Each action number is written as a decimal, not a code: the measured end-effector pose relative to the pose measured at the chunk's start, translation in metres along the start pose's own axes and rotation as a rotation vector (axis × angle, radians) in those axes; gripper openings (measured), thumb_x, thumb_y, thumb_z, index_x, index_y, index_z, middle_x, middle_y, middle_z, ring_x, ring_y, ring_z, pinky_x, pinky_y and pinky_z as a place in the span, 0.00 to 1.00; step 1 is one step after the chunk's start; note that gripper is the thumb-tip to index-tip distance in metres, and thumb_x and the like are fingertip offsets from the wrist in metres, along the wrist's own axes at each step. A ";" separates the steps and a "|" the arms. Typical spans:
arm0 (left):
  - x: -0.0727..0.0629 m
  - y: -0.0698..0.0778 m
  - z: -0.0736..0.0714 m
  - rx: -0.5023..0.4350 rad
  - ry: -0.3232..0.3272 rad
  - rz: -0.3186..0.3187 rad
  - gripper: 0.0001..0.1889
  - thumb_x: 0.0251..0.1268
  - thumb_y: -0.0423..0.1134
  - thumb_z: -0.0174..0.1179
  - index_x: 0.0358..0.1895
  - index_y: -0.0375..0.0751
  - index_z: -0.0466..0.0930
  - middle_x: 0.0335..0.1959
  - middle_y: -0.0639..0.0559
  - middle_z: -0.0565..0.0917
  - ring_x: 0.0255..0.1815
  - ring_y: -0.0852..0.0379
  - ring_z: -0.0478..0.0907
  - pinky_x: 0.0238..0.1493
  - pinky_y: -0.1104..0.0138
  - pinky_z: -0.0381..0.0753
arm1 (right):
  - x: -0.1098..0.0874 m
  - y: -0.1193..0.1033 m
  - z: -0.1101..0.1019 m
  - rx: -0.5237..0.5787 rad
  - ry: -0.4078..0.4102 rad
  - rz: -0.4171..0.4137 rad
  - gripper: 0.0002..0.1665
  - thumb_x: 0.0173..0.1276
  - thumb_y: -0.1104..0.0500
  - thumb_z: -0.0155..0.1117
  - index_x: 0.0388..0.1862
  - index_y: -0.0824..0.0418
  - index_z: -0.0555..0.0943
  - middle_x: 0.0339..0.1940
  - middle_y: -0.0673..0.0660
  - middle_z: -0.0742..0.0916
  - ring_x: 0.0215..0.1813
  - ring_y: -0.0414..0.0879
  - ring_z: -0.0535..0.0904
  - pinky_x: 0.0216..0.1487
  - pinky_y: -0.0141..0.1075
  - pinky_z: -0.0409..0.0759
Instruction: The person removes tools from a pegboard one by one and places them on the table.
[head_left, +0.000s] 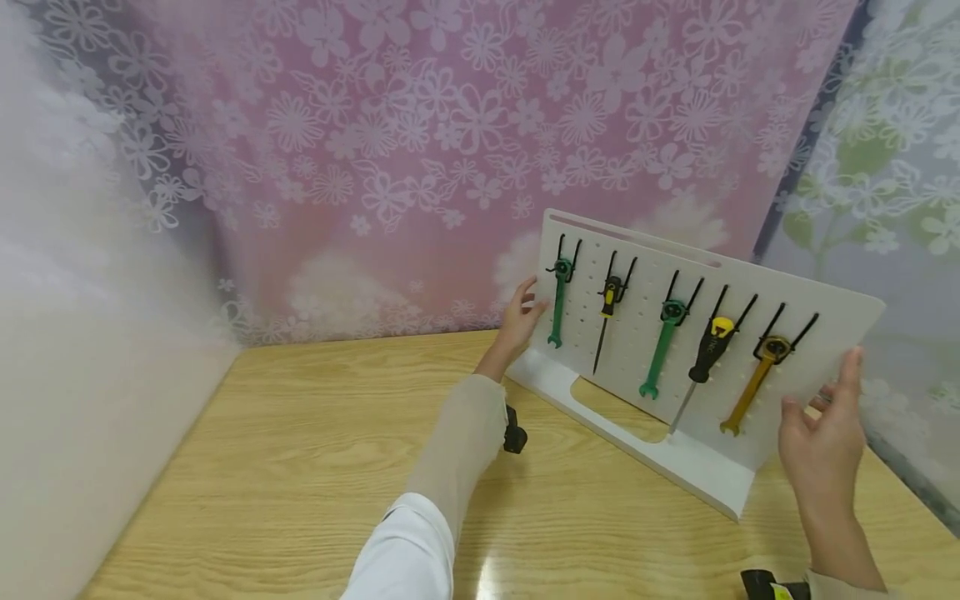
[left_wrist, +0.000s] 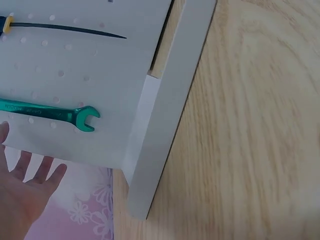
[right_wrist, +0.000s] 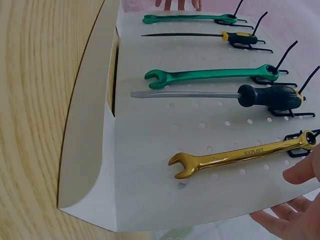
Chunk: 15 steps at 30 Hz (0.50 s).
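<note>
A white pegboard stand (head_left: 622, 333) is angled on the table, with its foot plate toward me. My left hand (head_left: 520, 321) is at its left side edge, thumb on the front side and fingers around the edge. At the opposite edge my right hand (head_left: 828, 437) holds the board likewise, its thumb (right_wrist: 301, 170) near the gold wrench (right_wrist: 235, 157). Black hooks carry a green wrench (head_left: 558, 304), a small screwdriver (head_left: 611, 300), another green wrench (head_left: 660, 354), a larger black and yellow screwdriver (head_left: 708, 350) and that gold wrench.
The wooden table (head_left: 300, 450) extends to the left and in front of the stand. A pink flowered curtain (head_left: 420, 167) hangs behind it, with a pale one (head_left: 892, 208) at the right. Cut into the stand's foot is a wide opening.
</note>
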<state>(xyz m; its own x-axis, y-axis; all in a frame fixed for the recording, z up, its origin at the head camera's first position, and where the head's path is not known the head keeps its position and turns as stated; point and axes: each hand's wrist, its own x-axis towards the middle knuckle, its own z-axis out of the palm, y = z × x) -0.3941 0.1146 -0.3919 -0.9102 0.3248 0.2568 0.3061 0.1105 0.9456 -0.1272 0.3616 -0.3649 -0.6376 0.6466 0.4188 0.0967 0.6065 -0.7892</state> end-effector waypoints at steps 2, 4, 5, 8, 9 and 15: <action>-0.002 -0.002 -0.003 -0.008 0.026 0.011 0.26 0.69 0.43 0.51 0.69 0.56 0.58 0.58 0.44 0.68 0.54 0.50 0.69 0.49 0.59 0.73 | 0.003 0.002 0.003 -0.008 0.024 -0.028 0.46 0.67 0.65 0.51 0.73 0.41 0.39 0.59 0.64 0.70 0.55 0.52 0.70 0.39 0.15 0.65; -0.004 -0.004 -0.006 -0.020 0.043 0.024 0.25 0.69 0.42 0.52 0.68 0.56 0.60 0.56 0.46 0.69 0.54 0.51 0.69 0.50 0.60 0.72 | 0.006 0.003 0.006 -0.018 0.043 -0.042 0.46 0.67 0.66 0.52 0.73 0.40 0.40 0.57 0.63 0.72 0.53 0.49 0.70 0.39 0.15 0.65; -0.005 -0.005 -0.007 -0.023 0.054 0.032 0.25 0.69 0.41 0.52 0.68 0.56 0.61 0.55 0.46 0.69 0.54 0.52 0.69 0.50 0.61 0.72 | 0.007 0.004 0.007 -0.012 0.052 -0.047 0.47 0.66 0.66 0.53 0.73 0.40 0.41 0.57 0.64 0.72 0.52 0.47 0.70 0.40 0.15 0.66; -0.009 -0.010 -0.011 -0.033 0.101 0.058 0.24 0.68 0.38 0.52 0.66 0.53 0.63 0.53 0.46 0.70 0.53 0.53 0.68 0.52 0.63 0.71 | 0.011 0.007 0.013 -0.011 0.080 -0.070 0.47 0.65 0.67 0.54 0.73 0.40 0.43 0.56 0.64 0.73 0.48 0.41 0.70 0.39 0.15 0.65; -0.010 -0.011 -0.012 -0.032 0.120 0.069 0.23 0.68 0.37 0.52 0.66 0.52 0.64 0.52 0.46 0.71 0.53 0.54 0.68 0.53 0.64 0.71 | 0.012 0.008 0.015 -0.008 0.091 -0.082 0.47 0.65 0.68 0.54 0.73 0.41 0.44 0.56 0.64 0.73 0.47 0.39 0.69 0.39 0.15 0.65; -0.018 -0.018 -0.018 -0.007 0.209 0.146 0.24 0.65 0.31 0.55 0.64 0.48 0.67 0.46 0.45 0.74 0.49 0.54 0.71 0.50 0.67 0.73 | 0.018 0.013 0.025 -0.041 0.146 -0.133 0.47 0.63 0.68 0.56 0.74 0.42 0.47 0.58 0.60 0.74 0.41 0.32 0.66 0.35 0.16 0.62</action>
<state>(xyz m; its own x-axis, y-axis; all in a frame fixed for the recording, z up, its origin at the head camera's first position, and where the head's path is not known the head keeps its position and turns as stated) -0.3886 0.0900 -0.4095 -0.8946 0.1356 0.4258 0.4373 0.0701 0.8966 -0.1567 0.3692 -0.3793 -0.5299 0.6178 0.5809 0.0517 0.7073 -0.7050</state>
